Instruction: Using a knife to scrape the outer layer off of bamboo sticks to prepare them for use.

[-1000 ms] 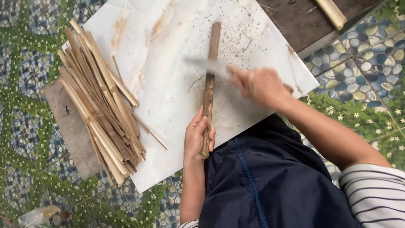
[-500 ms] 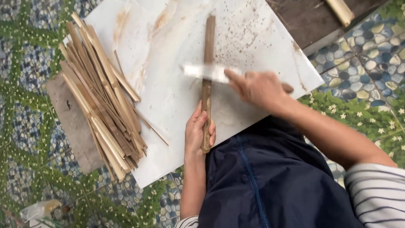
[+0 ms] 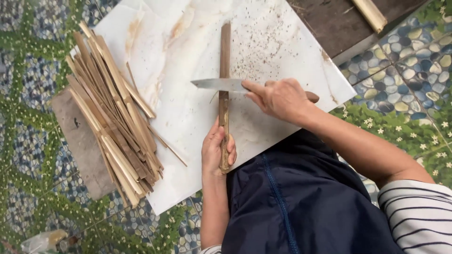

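A long brown bamboo strip (image 3: 224, 61) lies lengthwise on a white marbled tile slab (image 3: 197, 113). My left hand (image 3: 217, 149) grips the strip's near end. My right hand (image 3: 280, 98) holds a knife (image 3: 219, 84) by its handle, index finger stretched along the blade's back. The blade lies across the strip about midway, edge resting on it, tip pointing left.
A pile of several split bamboo slats (image 3: 115, 117) rests on the slab's left side, partly over a grey board (image 3: 80, 141). A dark wooden board (image 3: 339, 23) with a pale stick (image 3: 372, 14) lies at the top right. Patterned pebble floor (image 3: 405, 70) surrounds everything. My dark-clothed lap (image 3: 301, 202) fills the foreground.
The knife, blurred in motion before, now sits still across the strip, a little nearer to me. My left hand has kept its grip on the strip's near end.
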